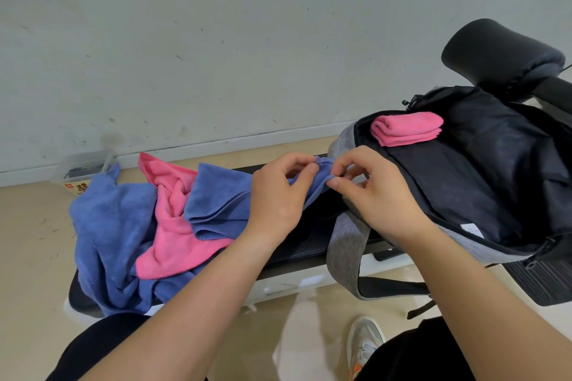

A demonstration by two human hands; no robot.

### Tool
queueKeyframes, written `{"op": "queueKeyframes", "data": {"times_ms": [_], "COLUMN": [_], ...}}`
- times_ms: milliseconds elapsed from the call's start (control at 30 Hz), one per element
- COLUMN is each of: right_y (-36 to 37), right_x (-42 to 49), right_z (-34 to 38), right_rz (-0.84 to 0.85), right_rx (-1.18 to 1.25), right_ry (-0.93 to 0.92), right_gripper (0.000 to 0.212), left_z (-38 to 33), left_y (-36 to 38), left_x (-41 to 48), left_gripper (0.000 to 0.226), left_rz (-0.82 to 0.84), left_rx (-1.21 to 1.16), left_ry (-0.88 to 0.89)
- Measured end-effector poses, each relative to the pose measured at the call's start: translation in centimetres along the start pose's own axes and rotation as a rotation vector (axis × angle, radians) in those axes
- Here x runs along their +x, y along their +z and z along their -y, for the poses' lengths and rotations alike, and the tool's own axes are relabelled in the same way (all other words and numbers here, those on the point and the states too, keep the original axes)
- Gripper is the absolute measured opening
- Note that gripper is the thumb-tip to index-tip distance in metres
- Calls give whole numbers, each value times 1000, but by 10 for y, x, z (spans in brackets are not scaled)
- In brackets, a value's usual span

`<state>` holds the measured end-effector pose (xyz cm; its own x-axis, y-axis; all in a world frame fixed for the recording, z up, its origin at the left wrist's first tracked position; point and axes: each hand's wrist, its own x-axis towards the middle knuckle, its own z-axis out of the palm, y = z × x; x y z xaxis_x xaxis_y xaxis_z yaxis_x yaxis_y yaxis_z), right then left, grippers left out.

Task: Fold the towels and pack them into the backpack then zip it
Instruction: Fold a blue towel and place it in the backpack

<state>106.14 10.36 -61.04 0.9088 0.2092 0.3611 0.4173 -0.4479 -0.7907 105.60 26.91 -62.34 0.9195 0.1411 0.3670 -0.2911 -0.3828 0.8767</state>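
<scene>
Both hands pinch one edge of a blue towel beside the open backpack.

The left hand (275,195) and right hand (376,192) are close together, each with thumb and fingertips nipped on the bunched edge of the blue towel (216,198), which trails left in loose folds onto the table (309,238). Under it lies a crumpled pink towel (176,226), and a second blue towel (108,235) is heaped at the table's left end, spilling over the edge. The backpack (483,170), grey outside with a black lining, lies open at the right, its grey strap (346,257) hanging down the table's front. A folded pink towel (407,128) rests on the lining near the backpack's far rim. A clear plastic box (83,165) sits on the floor by the wall.
</scene>
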Motion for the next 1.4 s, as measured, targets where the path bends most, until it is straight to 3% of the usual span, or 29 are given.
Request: {"op": "queueKeyframes", "data": {"times_ms": [167, 633, 800, 967, 1133, 1267, 1400], "right_y": [2, 4, 6, 7, 4, -9, -19], "right_x": [2, 5, 5, 5, 4, 2, -1], "right_z": [-3, -7, -9, -8, -6, -17, -31], "right_rz": [-18, -38, -36, -68, -85, 0, 150], "right_rx": [57, 44, -12, -78, -161, -202, -256], "right_ry": [83, 99, 46, 22, 4, 50, 81], "right_gripper": [9, 13, 30, 29, 38, 65, 66], "left_z": [-2, 4, 4, 8, 9, 1, -11], "left_y": [3, -2, -2, -10, -19, -30, -55], "left_x": [-3, 0, 0, 6, 9, 11, 18], "left_gripper": [17, 12, 9, 1, 10, 14, 24], "left_rz": [52, 149, 169, 263, 333, 356, 367], "left_rx": [-19, -13, -35, -106, -178, -66, -39], "left_ry": [22, -13, -54, -112, -198, -131, -47]}}
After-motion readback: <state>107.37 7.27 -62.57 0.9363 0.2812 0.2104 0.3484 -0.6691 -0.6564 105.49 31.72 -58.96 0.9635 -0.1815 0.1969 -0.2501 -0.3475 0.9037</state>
